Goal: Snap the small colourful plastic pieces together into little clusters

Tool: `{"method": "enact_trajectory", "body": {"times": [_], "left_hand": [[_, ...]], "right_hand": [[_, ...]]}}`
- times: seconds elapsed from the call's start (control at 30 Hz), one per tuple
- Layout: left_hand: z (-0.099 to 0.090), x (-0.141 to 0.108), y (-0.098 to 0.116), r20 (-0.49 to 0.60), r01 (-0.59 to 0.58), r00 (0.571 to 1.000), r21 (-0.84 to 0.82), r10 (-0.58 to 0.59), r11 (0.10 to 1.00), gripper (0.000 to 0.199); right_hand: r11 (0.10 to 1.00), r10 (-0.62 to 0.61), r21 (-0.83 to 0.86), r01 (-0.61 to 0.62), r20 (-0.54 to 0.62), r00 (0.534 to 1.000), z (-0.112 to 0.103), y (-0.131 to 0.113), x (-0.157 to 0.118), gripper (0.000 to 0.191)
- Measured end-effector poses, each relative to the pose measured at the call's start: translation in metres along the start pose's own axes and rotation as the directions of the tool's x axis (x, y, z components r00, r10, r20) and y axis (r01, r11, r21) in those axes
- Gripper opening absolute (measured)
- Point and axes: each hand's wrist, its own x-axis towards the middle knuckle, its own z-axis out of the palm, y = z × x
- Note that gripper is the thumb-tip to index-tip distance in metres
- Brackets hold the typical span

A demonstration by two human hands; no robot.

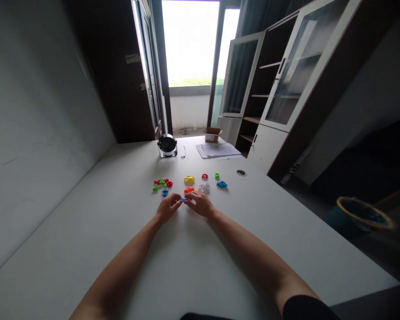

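Between my fingertips is a small blue plastic piece (183, 199), gripped from both sides just above the white table (126, 222). My left hand (168, 206) pinches its left end, and my right hand (200, 203) closes on its right end; the fingers cover much of it. An orange piece (189, 190) lies right behind my right hand, beside some white pieces (204, 188). Left of these are another blue piece (165, 193) and a loose group of red and green pieces (163, 182). Farther back lies a yellow piece (189, 179).
A red piece (204, 176), a green piece (217, 176) and blue pieces (222, 184) lie to the right. Behind are a round black device on a stand (167, 146), papers (218, 150) and an open cardboard box (212, 135). A cable hole (241, 173) is near the right edge.
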Motion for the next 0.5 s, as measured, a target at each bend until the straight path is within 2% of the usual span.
{"method": "enact_trajectory", "body": {"times": [0.33, 0.5], "left_hand": [[-0.0014, 0.0007, 0.003, -0.032, 0.005, 0.999, -0.009, -0.006, 1.0, 0.027], [-0.0021, 0.0012, 0.0018, -0.019, 0.021, 1.0, -0.016, -0.021, 1.0, 0.029]], "right_hand": [[0.999, -0.032, 0.008, 0.032, 0.006, 0.999, -0.0037, -0.0081, 0.0015, 0.023], [0.998, -0.054, -0.009, 0.054, 0.014, 0.998, -0.0037, -0.0094, 0.0016, 0.015]]}}
